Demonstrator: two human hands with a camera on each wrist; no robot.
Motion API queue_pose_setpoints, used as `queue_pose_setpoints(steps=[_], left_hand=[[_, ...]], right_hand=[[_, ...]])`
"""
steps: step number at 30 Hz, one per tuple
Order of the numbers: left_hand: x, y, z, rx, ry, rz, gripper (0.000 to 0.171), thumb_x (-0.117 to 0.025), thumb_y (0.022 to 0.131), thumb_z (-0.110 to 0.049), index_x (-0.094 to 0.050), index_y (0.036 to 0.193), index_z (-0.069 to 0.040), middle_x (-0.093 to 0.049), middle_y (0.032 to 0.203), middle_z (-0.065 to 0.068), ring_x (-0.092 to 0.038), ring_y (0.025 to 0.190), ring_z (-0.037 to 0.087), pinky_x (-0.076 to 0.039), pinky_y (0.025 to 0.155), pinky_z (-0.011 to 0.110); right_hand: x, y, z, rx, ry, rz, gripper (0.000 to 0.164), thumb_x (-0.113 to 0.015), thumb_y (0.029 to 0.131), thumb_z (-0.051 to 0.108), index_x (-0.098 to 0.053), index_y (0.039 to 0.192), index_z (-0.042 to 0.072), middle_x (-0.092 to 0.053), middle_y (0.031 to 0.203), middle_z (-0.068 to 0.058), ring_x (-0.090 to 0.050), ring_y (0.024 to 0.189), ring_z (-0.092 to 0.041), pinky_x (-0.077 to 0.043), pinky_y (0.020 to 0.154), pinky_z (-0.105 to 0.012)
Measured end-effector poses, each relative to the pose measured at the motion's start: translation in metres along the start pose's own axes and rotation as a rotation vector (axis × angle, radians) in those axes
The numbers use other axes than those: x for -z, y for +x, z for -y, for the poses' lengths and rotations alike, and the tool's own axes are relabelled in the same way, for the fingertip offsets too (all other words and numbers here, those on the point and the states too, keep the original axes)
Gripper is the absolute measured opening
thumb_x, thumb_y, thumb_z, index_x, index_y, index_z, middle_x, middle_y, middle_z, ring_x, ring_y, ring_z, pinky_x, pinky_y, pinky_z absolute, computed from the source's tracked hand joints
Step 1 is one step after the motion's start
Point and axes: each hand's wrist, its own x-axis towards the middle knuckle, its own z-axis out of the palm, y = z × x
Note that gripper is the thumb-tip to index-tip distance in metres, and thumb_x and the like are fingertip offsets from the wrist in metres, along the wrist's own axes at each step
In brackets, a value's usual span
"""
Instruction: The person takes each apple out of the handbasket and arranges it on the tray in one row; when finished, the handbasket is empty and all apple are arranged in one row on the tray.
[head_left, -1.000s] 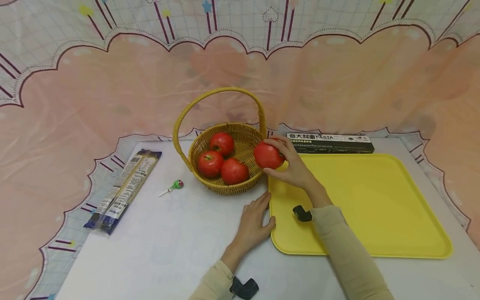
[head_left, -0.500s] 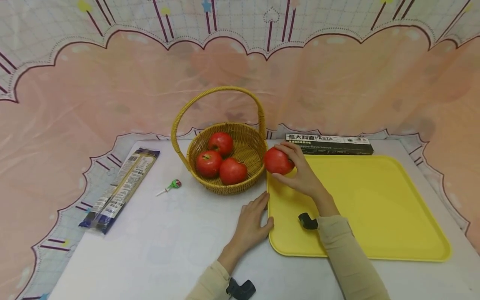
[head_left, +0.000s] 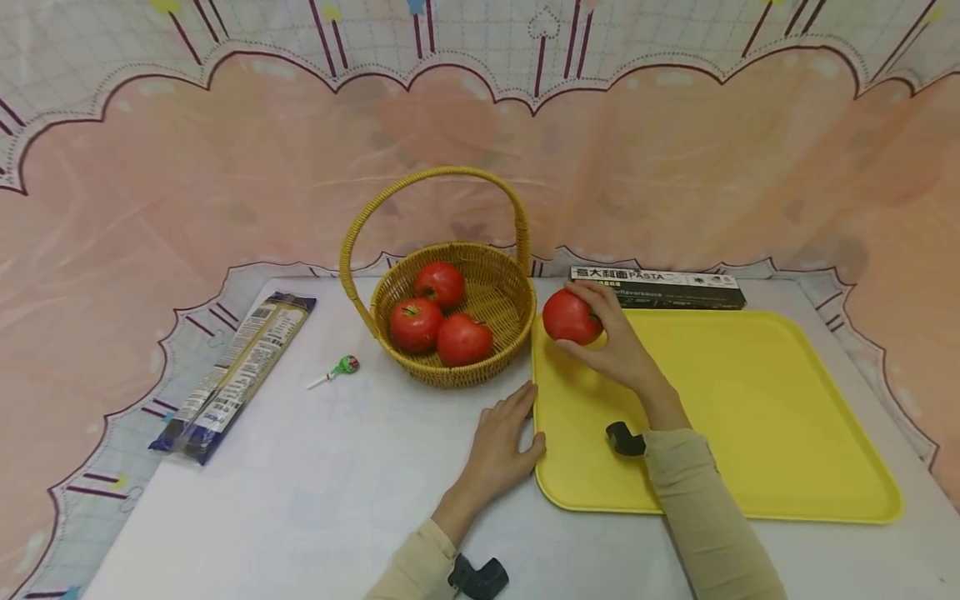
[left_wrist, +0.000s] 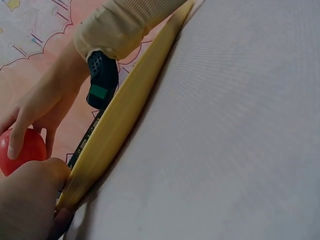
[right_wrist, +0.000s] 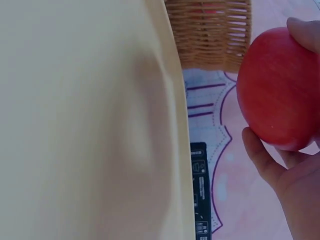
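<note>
My right hand (head_left: 618,346) holds a red apple (head_left: 567,317) between thumb and fingers, above the left back corner of the yellow tray (head_left: 750,400). In the right wrist view the same apple (right_wrist: 277,90) is raised beyond the tray's rim. My left hand (head_left: 501,440) lies at the tray's left edge, its fingers fairly straight and touching the rim; the left wrist view shows the thumb side of that hand (left_wrist: 30,195) against it. A wicker basket (head_left: 510,283) with a tall handle stands just left of the held apple. Inside are three more red apples (head_left: 465,340).
Behind the tray lies a dark pasta box (head_left: 675,290). A lollipop (head_left: 337,370) with a green wrapper is left of the basket. Two long packets (head_left: 236,375) lie at the table's left edge. Patterned cloth (head_left: 300,167) hangs behind the white table (head_left: 337,483).
My right hand has carried the apple rightward from the basket's rim to over the tray's corner. The left hand stays at the tray's edge. The view has shifted slightly.
</note>
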Motion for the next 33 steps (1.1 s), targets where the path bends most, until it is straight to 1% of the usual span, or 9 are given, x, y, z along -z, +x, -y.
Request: queue_pose_setpoints(steps=[3,8,17,23,27,30,33], left_hand=[[0.000,-0.001,0.001,-0.005,-0.001,-0.002,0.059,-0.053,0.081,-0.027,-0.037,0.135,-0.010,-0.038,0.140,0.001,-0.047,0.113,0.016,-0.032,0.079,0.027],[-0.002,-0.001,0.001,0.001,0.004,-0.001,0.059,-0.053,0.081,-0.028,-0.037,0.135,-0.011,-0.038,0.140,0.001,-0.047,0.112,0.015,-0.032,0.079,0.027],[-0.001,-0.001,0.001,-0.003,0.005,-0.016,0.059,-0.053,0.080,-0.027,-0.038,0.135,-0.010,-0.038,0.139,0.001,-0.047,0.112,0.015,-0.032,0.079,0.027],[-0.003,0.000,0.002,-0.008,0.013,-0.023,0.058,-0.053,0.080,-0.026,-0.039,0.134,-0.011,-0.040,0.138,0.000,-0.049,0.108,0.015,-0.032,0.078,0.027],[-0.002,0.000,0.002,-0.005,0.008,-0.014,0.058,-0.053,0.080,-0.027,-0.038,0.134,-0.011,-0.039,0.139,0.000,-0.049,0.108,0.015,-0.032,0.078,0.026],[-0.002,0.000,0.002,-0.005,0.006,-0.011,0.058,-0.053,0.080,-0.027,-0.038,0.135,-0.011,-0.038,0.139,0.000,-0.049,0.108,0.015,-0.032,0.077,0.026],[-0.002,0.000,0.002,-0.007,0.006,-0.011,0.059,-0.053,0.080,-0.027,-0.038,0.134,-0.011,-0.038,0.139,0.000,-0.049,0.108,0.015,-0.032,0.077,0.026]], right_hand=[[0.002,-0.002,0.006,-0.022,-0.010,0.013,0.070,-0.071,0.073,0.016,-0.037,0.133,0.025,-0.026,0.138,-0.005,-0.040,0.118,-0.027,-0.037,0.093,-0.051],[0.005,-0.004,0.004,-0.050,-0.026,0.030,0.070,-0.070,0.073,0.016,-0.036,0.134,0.024,-0.026,0.138,-0.006,-0.040,0.119,-0.029,-0.036,0.093,-0.052],[0.009,-0.004,0.000,-0.081,-0.041,0.009,0.072,-0.071,0.073,0.019,-0.034,0.134,0.028,-0.030,0.137,-0.005,-0.040,0.118,-0.027,-0.037,0.093,-0.052],[0.011,-0.004,-0.002,-0.096,-0.045,0.027,0.072,-0.071,0.072,0.019,-0.034,0.134,0.024,-0.031,0.136,-0.008,-0.040,0.118,-0.028,-0.036,0.093,-0.052],[0.008,-0.003,-0.026,-0.091,-0.050,0.051,0.072,-0.073,0.070,0.026,-0.036,0.132,0.025,-0.032,0.136,-0.002,-0.041,0.117,-0.026,-0.037,0.092,-0.052],[0.005,-0.002,-0.044,-0.078,-0.065,0.066,0.072,-0.073,0.068,0.033,-0.038,0.131,0.029,-0.033,0.134,0.003,-0.042,0.116,-0.024,-0.038,0.091,-0.052],[0.005,-0.002,-0.045,-0.073,-0.080,0.084,0.071,-0.073,0.068,0.034,-0.039,0.130,0.028,-0.032,0.134,0.002,-0.041,0.116,-0.025,-0.038,0.091,-0.052]])
